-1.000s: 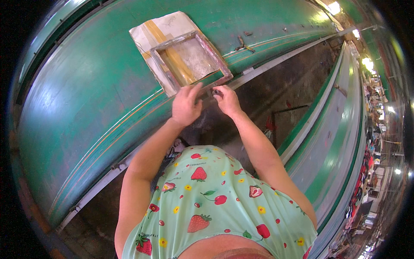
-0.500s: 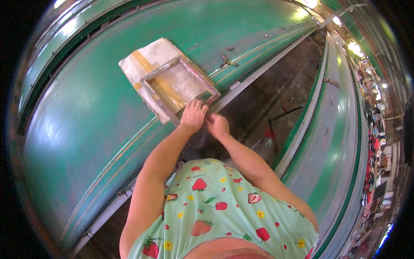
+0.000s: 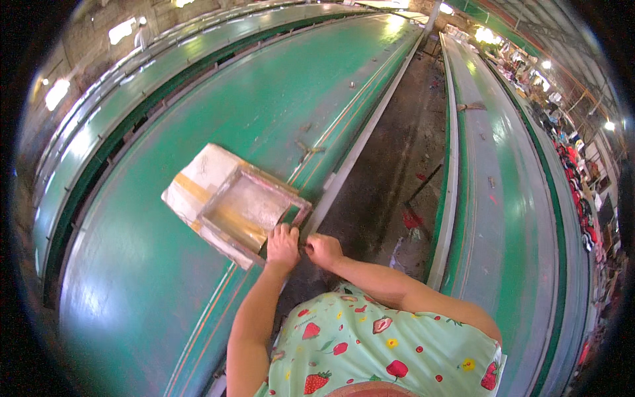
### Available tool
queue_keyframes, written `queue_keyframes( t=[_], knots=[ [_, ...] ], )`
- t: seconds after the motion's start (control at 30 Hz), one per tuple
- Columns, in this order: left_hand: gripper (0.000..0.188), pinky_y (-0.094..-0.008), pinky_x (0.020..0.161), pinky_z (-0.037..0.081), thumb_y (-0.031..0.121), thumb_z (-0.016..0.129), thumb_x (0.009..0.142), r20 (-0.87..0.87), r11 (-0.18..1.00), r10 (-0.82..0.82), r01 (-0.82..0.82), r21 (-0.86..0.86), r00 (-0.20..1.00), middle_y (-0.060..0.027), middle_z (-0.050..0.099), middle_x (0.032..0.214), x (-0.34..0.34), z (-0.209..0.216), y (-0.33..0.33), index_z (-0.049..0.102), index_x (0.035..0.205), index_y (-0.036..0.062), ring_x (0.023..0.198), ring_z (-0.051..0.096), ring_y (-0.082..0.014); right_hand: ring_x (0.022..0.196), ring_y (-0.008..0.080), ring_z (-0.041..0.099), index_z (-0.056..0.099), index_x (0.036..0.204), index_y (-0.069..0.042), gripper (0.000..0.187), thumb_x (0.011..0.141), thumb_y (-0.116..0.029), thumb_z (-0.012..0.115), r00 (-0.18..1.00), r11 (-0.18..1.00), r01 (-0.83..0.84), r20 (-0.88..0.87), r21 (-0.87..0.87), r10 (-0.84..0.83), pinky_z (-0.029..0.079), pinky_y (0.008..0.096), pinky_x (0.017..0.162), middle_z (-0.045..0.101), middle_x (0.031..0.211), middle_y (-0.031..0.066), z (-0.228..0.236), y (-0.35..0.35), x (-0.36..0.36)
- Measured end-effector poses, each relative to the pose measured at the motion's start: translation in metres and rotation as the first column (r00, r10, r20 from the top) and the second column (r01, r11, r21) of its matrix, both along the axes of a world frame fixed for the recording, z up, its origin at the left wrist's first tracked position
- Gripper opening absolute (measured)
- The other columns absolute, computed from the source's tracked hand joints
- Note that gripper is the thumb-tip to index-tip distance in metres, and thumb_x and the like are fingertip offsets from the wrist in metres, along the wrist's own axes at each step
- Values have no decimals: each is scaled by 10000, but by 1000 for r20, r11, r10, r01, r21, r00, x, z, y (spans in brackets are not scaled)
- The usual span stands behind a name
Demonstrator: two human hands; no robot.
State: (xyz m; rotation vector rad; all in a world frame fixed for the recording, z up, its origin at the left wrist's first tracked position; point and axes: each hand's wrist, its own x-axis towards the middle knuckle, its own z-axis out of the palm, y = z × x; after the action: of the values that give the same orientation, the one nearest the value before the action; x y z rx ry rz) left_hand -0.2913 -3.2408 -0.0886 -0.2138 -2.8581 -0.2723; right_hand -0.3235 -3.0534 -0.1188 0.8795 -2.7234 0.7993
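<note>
A wooden frame [image 3: 274,186] with a pale sheet stretched across it lies on a flat white board [image 3: 202,164] banded with tan tape. Both rest on the long green table [image 3: 126,218] to my left. My left hand [image 3: 283,247] has its fingers curled over the near side of the frame, close to the table's edge. Just right of it, my right hand [image 3: 324,252] is closed in a fist-like pinch beside the frame's corner. Whatever sits between those fingers is hidden.
A dark aisle floor [image 3: 370,205] runs between the green table and a second long table [image 3: 493,218] on the right. A small twig-like tool [image 3: 308,151] lies beyond the frame. A brush [image 3: 471,106] is on the right table. Piled coloured items [image 3: 574,172] line the far right.
The view has tilted up, so frame, board and hands appear lower and further left. Both hands keep about the same places at the frame's near side.
</note>
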Motion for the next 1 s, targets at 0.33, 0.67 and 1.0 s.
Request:
queue_keyframes(
  t=[0.33, 0.67, 1.0],
  knots=[
    [334, -566, 1162, 460, 137, 773, 824, 70, 996, -9, 3, 89, 998, -188, 617, 1364, 3, 7, 3, 671, 1141, 105, 1343, 594, -422, 687, 276, 754, 799, 1019, -23, 566, 1158, -540, 616, 292, 960, 169, 942, -221, 166, 587, 470, 596, 758, 810, 106, -9, 0, -43],
    [574, -581, 1246, 436, 48, 842, 687, -11, 989, 32, -30, 146, 999, -174, 628, 1458, 10, 14, 11, 654, 1224, 121, 1417, 590, -409, 782, 462, 746, 760, 909, -65, 361, 1061, -392, 730, 894, 920, -308, 258, -241, 367, 567, 580, 713, 760, 843, 223, 70, 30, -185],
    [504, -555, 1210, 469, 40, 812, 738, 23, 956, 227, -227, 185, 974, -156, 651, 1458, 18, 20, 34, 673, 1215, 124, 1386, 609, -400, 1337, 398, 641, 625, 1599, -209, 623, 997, -54, 681, 958, 848, -248, -11, 469, 286, 526, 532, 1118, 667, 1385, 175, 91, -12, -379]
  ],
)
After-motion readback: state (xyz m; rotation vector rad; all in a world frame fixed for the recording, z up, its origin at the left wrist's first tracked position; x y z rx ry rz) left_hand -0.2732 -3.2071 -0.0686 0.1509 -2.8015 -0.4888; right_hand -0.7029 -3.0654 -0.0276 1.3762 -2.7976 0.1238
